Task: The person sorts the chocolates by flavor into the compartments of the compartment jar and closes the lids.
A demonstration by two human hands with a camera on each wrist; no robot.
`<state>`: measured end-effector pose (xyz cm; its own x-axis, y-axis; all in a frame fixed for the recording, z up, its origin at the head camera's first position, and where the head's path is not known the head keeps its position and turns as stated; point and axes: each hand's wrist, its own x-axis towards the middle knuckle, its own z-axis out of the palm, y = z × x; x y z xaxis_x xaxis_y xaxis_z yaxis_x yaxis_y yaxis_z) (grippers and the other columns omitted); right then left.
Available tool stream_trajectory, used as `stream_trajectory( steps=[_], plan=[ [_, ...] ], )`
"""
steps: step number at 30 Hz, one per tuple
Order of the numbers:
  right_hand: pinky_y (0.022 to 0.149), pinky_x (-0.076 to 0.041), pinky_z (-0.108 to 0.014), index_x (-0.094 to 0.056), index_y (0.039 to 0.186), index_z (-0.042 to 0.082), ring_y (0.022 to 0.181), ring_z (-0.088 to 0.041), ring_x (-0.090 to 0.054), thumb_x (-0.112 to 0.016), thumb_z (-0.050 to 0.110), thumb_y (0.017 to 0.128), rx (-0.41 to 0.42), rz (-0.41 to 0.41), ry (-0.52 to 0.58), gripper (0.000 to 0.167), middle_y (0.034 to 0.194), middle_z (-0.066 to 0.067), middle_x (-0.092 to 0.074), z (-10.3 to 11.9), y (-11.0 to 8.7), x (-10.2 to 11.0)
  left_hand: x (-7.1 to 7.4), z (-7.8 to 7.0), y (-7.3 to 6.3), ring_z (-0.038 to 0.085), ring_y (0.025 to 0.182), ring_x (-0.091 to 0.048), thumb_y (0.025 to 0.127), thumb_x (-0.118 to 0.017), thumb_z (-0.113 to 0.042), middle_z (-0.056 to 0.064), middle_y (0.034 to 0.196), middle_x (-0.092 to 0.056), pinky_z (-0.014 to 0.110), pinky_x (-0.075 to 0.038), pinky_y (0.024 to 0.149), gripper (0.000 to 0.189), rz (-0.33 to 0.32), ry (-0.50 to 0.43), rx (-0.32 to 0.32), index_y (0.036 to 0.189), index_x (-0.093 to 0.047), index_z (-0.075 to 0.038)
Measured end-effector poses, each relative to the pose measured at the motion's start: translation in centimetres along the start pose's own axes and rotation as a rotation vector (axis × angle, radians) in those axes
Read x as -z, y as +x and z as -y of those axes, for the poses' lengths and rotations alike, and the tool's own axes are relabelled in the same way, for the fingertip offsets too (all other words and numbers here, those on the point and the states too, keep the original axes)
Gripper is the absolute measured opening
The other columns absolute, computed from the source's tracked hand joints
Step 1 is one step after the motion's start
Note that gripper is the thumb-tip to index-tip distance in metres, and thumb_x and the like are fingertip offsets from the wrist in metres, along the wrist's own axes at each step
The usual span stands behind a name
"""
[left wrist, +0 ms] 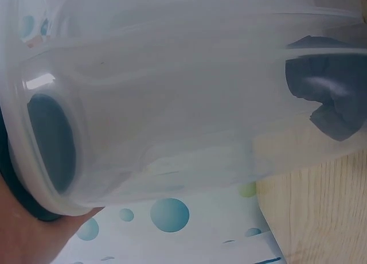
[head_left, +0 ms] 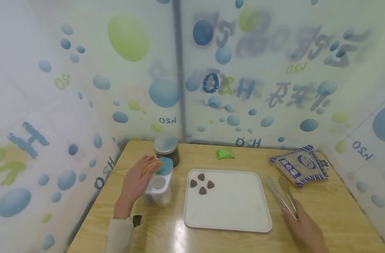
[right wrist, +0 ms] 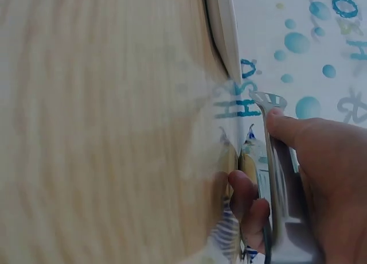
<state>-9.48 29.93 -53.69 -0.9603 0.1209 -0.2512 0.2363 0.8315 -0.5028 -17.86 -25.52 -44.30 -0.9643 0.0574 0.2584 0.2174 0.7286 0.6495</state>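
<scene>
My left hand [head_left: 138, 179] pinches a small orange lid [head_left: 152, 168], tilted up over a clear plastic storage container [head_left: 162, 199] on the table's left side. Beside that lid is a blue lid [head_left: 165, 166], and a round opening [head_left: 158, 182] shows in the container's white top. Dark pieces [left wrist: 332, 86] lie at the container's bottom in the left wrist view. At the right, my right hand [head_left: 304, 225] grips metal tongs [right wrist: 281, 178], their arms spread and tips pointing away over the table. Several dark brown triangular pieces [head_left: 202, 190] lie on the white tray [head_left: 230, 211], towards its upper left.
Behind the container stands a round tin [head_left: 166, 149] with a silvery lid. A green packet [head_left: 225, 153] lies beyond the tray. At the back right is a blue-and-white food bag [head_left: 301, 166]. Patterned curtains [head_left: 211, 88] close in the wooden table [head_left: 176, 242].
</scene>
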Motion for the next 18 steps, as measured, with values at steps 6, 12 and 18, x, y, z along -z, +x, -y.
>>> stream_trajectory(
  steps=[6, 12, 18],
  plan=[
    [0.061, -0.047, -0.043, -0.024, 0.146, -0.005, 0.081, -0.03, -0.061, -0.037, 0.067, 0.099, -0.046, 0.017, -0.028, 0.087, 0.098, -0.021, -0.063, -1.2, -0.1, 0.5, -0.1, -0.1, 0.1, 0.032, 0.147, -0.037, 0.106, -0.044, -0.042, 0.008, 0.149, -0.053, 0.061, -0.028, 0.117, 0.046, -0.001, 0.005, -0.045, 0.135, -0.063, -0.011],
    [0.072, -0.052, -0.055, -0.027, 0.144, -0.012, 0.09, -0.037, -0.06, -0.044, 0.062, 0.099, -0.005, -0.013, -0.031, 0.089, 0.107, -0.032, -0.056, -1.6, 0.1, 0.7, 0.0, 0.0, -0.1, 0.037, 0.144, -0.04, 0.11, -0.035, -0.029, 0.014, 0.147, -0.055, 0.057, -0.03, 0.117, 0.044, -0.031, 0.027, -0.099, 0.131, -0.065, -0.006],
    [0.079, -0.05, -0.062, -0.029, 0.143, -0.017, 0.103, -0.051, -0.056, -0.05, 0.063, 0.096, 0.011, -0.033, -0.065, 0.095, 0.119, -0.044, -0.046, -1.7, 0.5, 0.5, 0.0, 0.0, 0.0, 0.032, 0.147, -0.037, 0.105, -0.045, -0.044, 0.009, 0.149, -0.053, 0.057, -0.031, 0.117, 0.048, -0.012, 0.044, -0.041, 0.134, -0.063, -0.01]
  ],
)
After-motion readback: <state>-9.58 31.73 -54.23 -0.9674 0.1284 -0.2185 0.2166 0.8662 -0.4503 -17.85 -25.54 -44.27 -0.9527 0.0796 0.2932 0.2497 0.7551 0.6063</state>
